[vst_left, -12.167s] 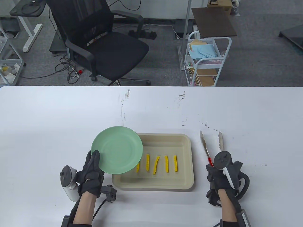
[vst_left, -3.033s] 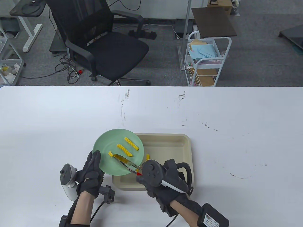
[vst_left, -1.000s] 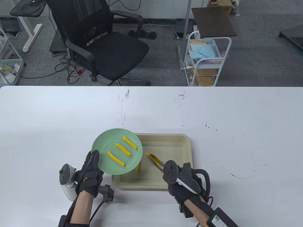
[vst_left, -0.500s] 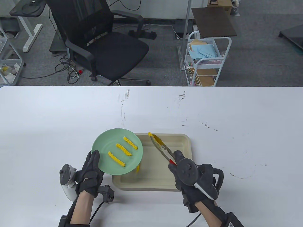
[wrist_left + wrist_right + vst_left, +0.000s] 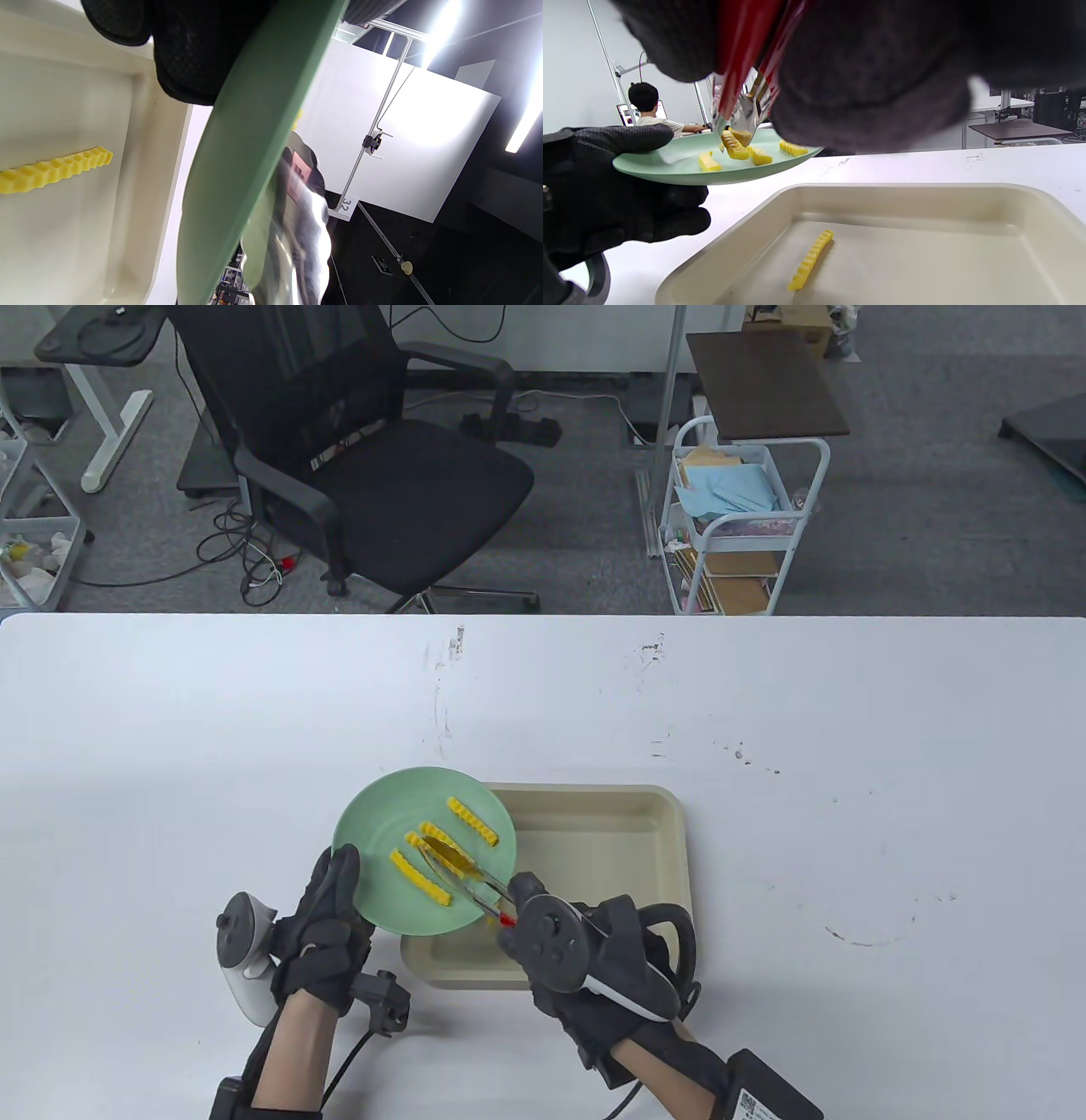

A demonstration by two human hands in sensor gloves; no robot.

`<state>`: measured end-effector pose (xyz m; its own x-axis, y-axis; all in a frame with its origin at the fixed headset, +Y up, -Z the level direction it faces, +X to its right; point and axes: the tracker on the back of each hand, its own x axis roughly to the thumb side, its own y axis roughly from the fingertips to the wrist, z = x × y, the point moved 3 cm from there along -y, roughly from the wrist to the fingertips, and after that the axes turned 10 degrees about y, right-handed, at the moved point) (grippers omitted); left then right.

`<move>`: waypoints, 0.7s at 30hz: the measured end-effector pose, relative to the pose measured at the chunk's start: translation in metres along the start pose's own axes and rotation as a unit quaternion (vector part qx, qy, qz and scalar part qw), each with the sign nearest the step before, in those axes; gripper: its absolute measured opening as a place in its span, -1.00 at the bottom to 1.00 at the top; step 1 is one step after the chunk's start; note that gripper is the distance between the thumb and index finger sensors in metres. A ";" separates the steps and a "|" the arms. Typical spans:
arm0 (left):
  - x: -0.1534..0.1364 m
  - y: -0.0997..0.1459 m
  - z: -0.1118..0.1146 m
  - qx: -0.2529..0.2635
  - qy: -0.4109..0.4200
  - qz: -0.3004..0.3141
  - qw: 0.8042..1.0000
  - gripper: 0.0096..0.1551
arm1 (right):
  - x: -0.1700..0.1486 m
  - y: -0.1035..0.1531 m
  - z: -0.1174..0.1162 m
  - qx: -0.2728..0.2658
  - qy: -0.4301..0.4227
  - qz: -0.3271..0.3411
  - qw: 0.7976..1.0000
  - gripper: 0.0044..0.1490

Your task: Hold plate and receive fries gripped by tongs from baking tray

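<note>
My left hand (image 5: pixel 338 891) grips the near-left rim of a green plate (image 5: pixel 373 827) and holds it above the left end of the beige baking tray (image 5: pixel 611 848). Three crinkle fries lie on the plate, among them one far (image 5: pixel 472 821) and one near (image 5: pixel 420 878). My right hand (image 5: pixel 543 929) grips red-handled metal tongs (image 5: pixel 462 878). Their tips pinch a fourth fry (image 5: pixel 734 148) low over the plate's middle. One fry (image 5: pixel 810 259) lies in the tray; it also shows in the left wrist view (image 5: pixel 55 171), beneath the plate's rim (image 5: pixel 254 127).
The white table (image 5: pixel 764 712) runs wide to the back, left and right of the tray. A black office chair (image 5: pixel 373 466) and a white cart (image 5: pixel 738 517) stand on the floor beyond the far edge.
My right hand has swung the tongs and their fry left, from over the tray's far edge to low over the plate. My left hand and the plate have stayed put.
</note>
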<state>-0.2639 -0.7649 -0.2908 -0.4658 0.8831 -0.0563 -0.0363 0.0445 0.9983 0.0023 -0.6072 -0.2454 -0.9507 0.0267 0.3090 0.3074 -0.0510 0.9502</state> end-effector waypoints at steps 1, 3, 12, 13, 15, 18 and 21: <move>0.000 0.000 0.000 0.001 0.000 0.000 1.000 -0.27 | 0.001 -0.002 -0.001 0.004 0.003 0.000 1.000 -0.25; 0.000 0.000 0.000 0.002 0.001 0.000 1.000 -0.27 | 0.001 -0.004 -0.002 0.008 0.005 -0.001 1.000 -0.25; 0.000 0.000 0.000 0.004 0.001 -0.002 1.000 -0.28 | -0.002 -0.003 -0.003 0.017 0.003 0.000 1.000 -0.23; 0.000 0.000 0.000 0.004 0.001 -0.002 1.000 -0.27 | -0.003 -0.002 -0.002 0.016 0.001 -0.001 1.000 -0.22; 0.000 0.000 -0.001 0.005 0.001 -0.002 1.000 -0.27 | -0.009 0.001 0.002 0.009 -0.009 -0.006 1.000 -0.18; 0.001 0.000 -0.001 0.006 0.001 -0.001 1.000 -0.27 | -0.022 0.005 0.007 -0.002 -0.023 -0.023 0.999 -0.10; 0.001 0.000 -0.001 0.007 0.001 -0.001 1.000 -0.27 | -0.042 0.008 0.009 -0.009 -0.035 -0.048 0.998 -0.01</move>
<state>-0.2653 -0.7649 -0.2909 -0.4675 0.8820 -0.0585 -0.0253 0.0528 0.9983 0.0449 -0.5993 -0.2499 -0.9704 0.1025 0.2185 0.2129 -0.0629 0.9751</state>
